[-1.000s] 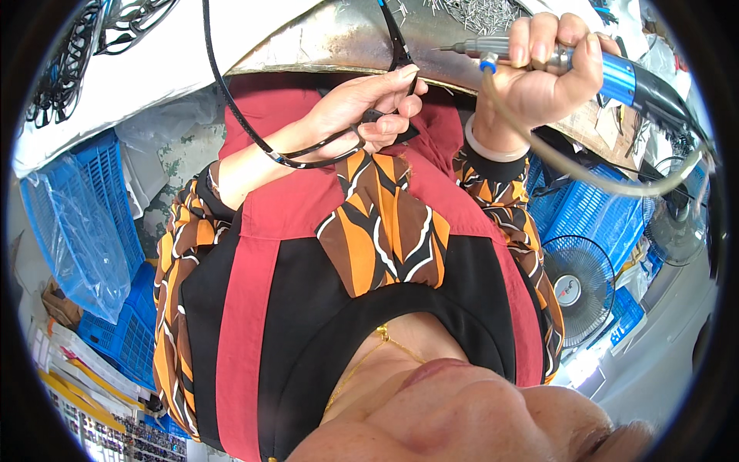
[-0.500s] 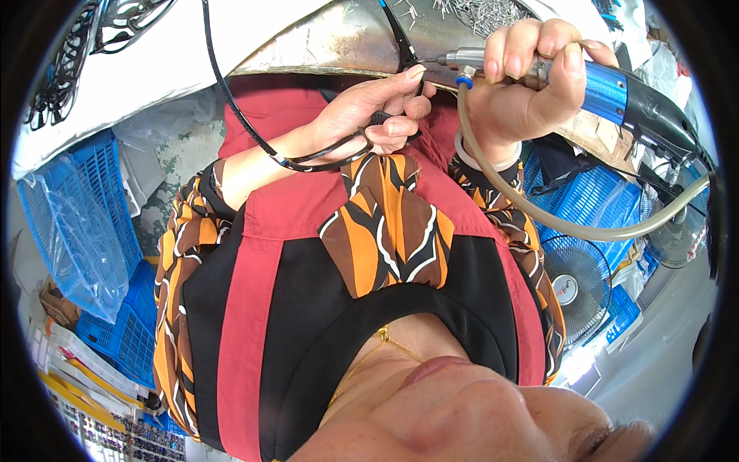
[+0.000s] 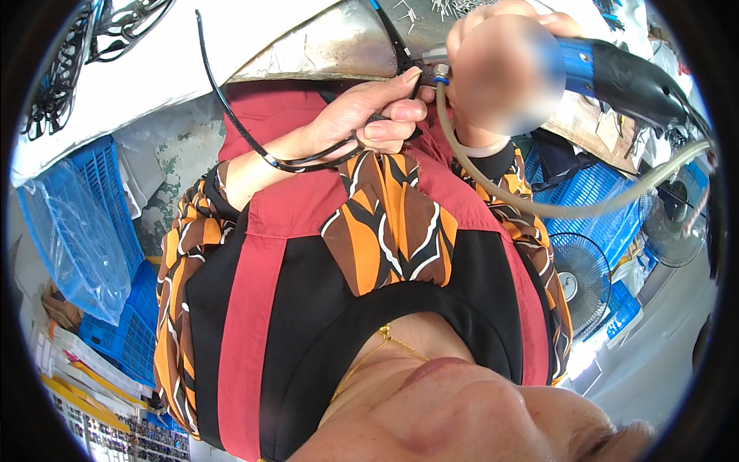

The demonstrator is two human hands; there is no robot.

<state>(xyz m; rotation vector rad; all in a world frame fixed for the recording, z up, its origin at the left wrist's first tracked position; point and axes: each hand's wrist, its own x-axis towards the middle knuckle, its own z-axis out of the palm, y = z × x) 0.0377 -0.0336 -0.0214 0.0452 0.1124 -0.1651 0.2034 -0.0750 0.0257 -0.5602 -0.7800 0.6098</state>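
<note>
My left hand (image 3: 373, 115) is closed round a black glasses frame (image 3: 403, 58), its thumb pressing near a joint of it. One long thin part of the frame arcs out to the upper left; its blue-tipped end points up. My right hand (image 3: 500, 77), partly blurred, is wrapped round a power screwdriver (image 3: 579, 68) with a blue and black body. The driver's metal nose meets the frame just above my left thumb; the bit's exact contact is hidden. A clear hose (image 3: 585, 209) runs from a fitting at the nose off to the right.
Behind the hands lies a worn metal tray (image 3: 323, 46) with small loose metal pins (image 3: 456, 8). Several black glasses frames (image 3: 61, 73) lie on the white work surface (image 3: 192, 58) at far left. Blue crates (image 3: 108, 192) stand left; a fan (image 3: 577, 285) is at right.
My right hand and the screwdriver have shifted left and up, bringing the nose closer over the frame. The frame's long part has swung slightly left; my left hand stays nearly in place.
</note>
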